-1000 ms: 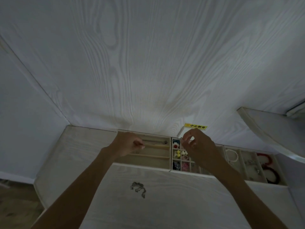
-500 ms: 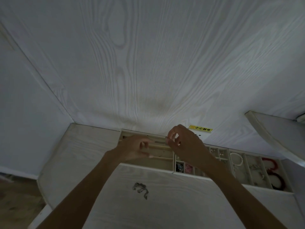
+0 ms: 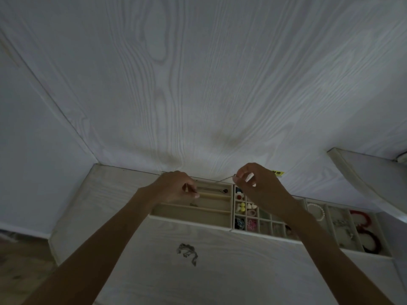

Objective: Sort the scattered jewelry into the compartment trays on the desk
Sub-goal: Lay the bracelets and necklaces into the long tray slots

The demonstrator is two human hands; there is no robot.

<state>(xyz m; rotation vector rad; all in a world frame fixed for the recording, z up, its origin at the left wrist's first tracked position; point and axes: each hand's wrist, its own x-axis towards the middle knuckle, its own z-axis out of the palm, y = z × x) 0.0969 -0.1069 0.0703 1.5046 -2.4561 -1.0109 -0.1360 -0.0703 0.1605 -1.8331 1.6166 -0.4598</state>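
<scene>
Both hands are now pulling apart over the long-slot tray (image 3: pixel 220 213); right hand (image 3: pixel 253 186) is pinching a thin chain (image 3: pixel 224 178) higher than before; left hand (image 3: pixel 176 188) is pinching its other end; chain's middle is hard to see; another necklace (image 3: pixel 187 253) is lying on the table (image 3: pixel 242 271).

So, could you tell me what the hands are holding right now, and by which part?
A thin silver chain, stretched over the long-slot beige tray: the left hand pinches one end, the right hand the other.
</scene>
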